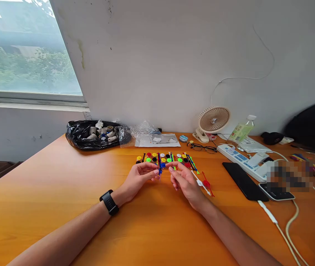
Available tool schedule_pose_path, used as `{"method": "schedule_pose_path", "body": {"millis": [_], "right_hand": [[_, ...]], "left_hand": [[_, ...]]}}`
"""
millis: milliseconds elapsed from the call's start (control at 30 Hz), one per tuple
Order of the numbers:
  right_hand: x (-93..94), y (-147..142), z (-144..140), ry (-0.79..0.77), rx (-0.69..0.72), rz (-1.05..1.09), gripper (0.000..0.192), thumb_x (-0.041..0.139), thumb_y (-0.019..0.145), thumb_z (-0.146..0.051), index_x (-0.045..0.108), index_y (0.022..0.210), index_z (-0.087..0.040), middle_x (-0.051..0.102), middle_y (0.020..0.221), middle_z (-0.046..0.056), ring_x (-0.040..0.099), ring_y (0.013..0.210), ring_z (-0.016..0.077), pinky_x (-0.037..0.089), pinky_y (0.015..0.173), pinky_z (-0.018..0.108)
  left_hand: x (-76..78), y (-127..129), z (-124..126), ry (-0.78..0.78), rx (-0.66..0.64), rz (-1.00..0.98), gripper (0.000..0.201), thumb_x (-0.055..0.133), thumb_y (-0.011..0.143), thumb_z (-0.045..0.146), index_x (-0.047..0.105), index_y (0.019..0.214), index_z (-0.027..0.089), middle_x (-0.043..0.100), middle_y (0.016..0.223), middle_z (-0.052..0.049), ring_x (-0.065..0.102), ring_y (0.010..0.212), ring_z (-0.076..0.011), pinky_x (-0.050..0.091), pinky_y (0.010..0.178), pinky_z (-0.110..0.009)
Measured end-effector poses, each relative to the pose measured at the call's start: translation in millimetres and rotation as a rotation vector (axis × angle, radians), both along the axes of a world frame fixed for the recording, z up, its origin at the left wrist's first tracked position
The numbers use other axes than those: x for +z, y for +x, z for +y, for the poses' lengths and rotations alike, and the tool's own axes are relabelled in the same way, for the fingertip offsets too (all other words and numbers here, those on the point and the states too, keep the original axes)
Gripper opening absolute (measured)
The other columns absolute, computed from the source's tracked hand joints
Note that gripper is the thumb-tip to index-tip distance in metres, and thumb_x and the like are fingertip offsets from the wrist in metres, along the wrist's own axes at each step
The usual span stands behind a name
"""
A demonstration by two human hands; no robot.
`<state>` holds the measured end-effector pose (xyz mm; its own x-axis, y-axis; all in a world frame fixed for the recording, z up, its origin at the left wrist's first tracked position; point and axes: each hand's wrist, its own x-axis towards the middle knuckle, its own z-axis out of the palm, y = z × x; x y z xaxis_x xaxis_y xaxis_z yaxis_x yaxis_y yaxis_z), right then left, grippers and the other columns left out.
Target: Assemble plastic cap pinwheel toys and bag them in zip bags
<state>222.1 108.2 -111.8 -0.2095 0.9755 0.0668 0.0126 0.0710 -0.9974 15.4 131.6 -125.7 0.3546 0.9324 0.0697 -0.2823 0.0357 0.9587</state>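
- The left hand point(140, 178) pinches a blue stick point(160, 166) between thumb and fingertips, holding it roughly upright just above the table point(63, 207).
- The right hand point(185, 181) sits just beside it, fingers curled, fingertips close to the same stick; whether it grips anything cannot be told.
- A black watch point(109, 202) is on the left wrist.
- Just behind both hands lies a row of small coloured pieces point(164, 158): yellow, red, green, black and white discs, with thin blue, green and red sticks among them.
- A red piece point(207, 183) lies on the table just right of the right hand, beside a white stick point(200, 181).
- Farther back on the left is a black bag point(91, 138) holding small spools, with clear plastic point(143, 131) and a flat packet point(160, 140) next to it.
- Glasses point(203, 147) and a small fan point(213, 122) stand behind the row; a bottle point(242, 129) leans to their right.
- A power strip point(240, 158), a dark phone point(242, 181) and white cables point(287, 229) lie on the right side.
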Motion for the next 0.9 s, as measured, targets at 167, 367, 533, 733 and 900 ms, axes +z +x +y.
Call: {"method": "schedule_pose_path", "body": {"millis": [167, 367, 533, 733, 900], "right_hand": [[-3.6, 0.2, -0.3, 0.053, 0.004, -0.076, 0.037, 0.064, 0.097, -0.057, 0.060, 0.113, -0.024, 0.045, 0.060, -0.008, 0.039, 0.055, 0.0127, 0.027, 0.052, 0.026], [-4.1, -0.4, -1.8, 0.063, 0.021, -0.124, 0.036, 0.066, 0.096, -0.056, 0.060, 0.112, -0.024, 0.043, 0.060, -0.008, 0.038, 0.054, 0.0126, 0.025, 0.052, 0.026], [-8.3, -0.3, 0.5, 0.112, 0.018, -0.184, 0.035, 0.067, 0.096, -0.055, 0.064, 0.106, -0.022, 0.046, 0.062, -0.006, 0.040, 0.056, 0.0123, 0.029, 0.052, 0.026], [-7.8, 2.1, 3.7, 0.164, 0.048, -0.256, 0.022, 0.063, 0.097, -0.043, 0.065, 0.093, -0.021, 0.065, 0.082, 0.001, 0.059, 0.073, 0.0162, 0.044, 0.063, 0.027], [1.4, 11.0, -0.3, 0.350, -0.039, -0.778, 0.008, 0.056, 0.092, -0.021, 0.062, 0.088, -0.022, 0.062, 0.072, -0.002, 0.054, 0.063, 0.0159, 0.034, 0.059, 0.028]], "left_hand": [[1.0, 2.0, -2.0, 0.003, -0.023, 0.005, 0.039, 0.092, 0.078, 0.040, 0.075, 0.099, 0.012, 0.074, 0.086, -0.006, 0.067, 0.079, -0.0154, 0.052, 0.074, -0.027], [0.0, 2.5, -2.7, -0.007, -0.048, -0.016, 0.039, 0.093, 0.077, 0.040, 0.075, 0.098, 0.012, 0.074, 0.088, -0.006, 0.067, 0.080, -0.0150, 0.053, 0.074, -0.026], [-3.6, 2.3, -2.9, -0.015, -0.055, -0.016, 0.039, 0.095, 0.075, 0.037, 0.074, 0.096, 0.013, 0.075, 0.094, -0.005, 0.069, 0.082, -0.0144, 0.055, 0.078, -0.026], [-13.6, 6.4, -6.0, 0.054, -0.144, 0.057, 0.040, 0.094, 0.076, 0.037, 0.070, 0.097, 0.013, 0.078, 0.096, -0.008, 0.073, 0.087, -0.0199, 0.057, 0.084, -0.032], [-15.5, 7.2, -8.1, 0.257, -0.094, 0.341, 0.038, 0.082, 0.087, 0.044, 0.073, 0.107, 0.014, 0.074, 0.091, -0.006, 0.063, 0.073, -0.0149, 0.047, 0.065, -0.025]]}}
